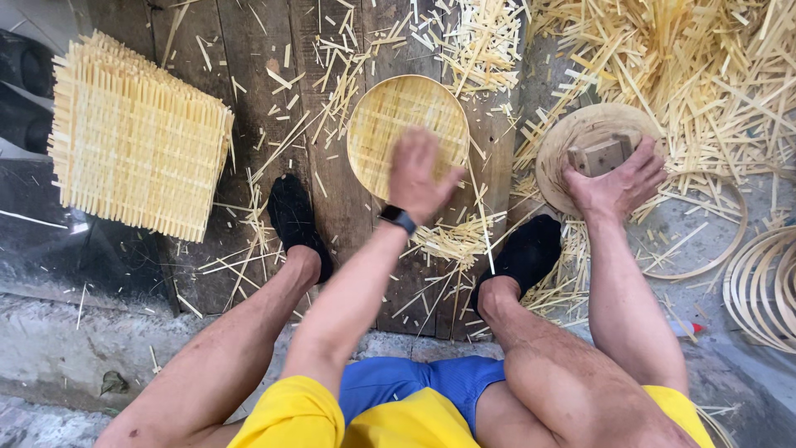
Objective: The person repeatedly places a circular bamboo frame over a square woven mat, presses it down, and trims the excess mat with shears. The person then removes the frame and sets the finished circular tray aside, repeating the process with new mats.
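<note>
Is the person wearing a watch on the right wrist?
No. The dark watch sits on the left wrist, behind the left hand over the round woven tray; the right hand has a bare wrist.

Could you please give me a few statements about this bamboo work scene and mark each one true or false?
1. The left hand rests on the round woven bamboo tray. True.
2. The right hand holds a metal hammer. False: it grips a small wooden block on a round wooden disc.
3. The stack of square woven bamboo mats lies to the person's left. True.
4. The left wrist is bare. False: it wears a black wristwatch.
5. The thin bamboo hoops lie at the right edge. True.
6. The person wears white shoes. False: the black shoes are dark.
</note>
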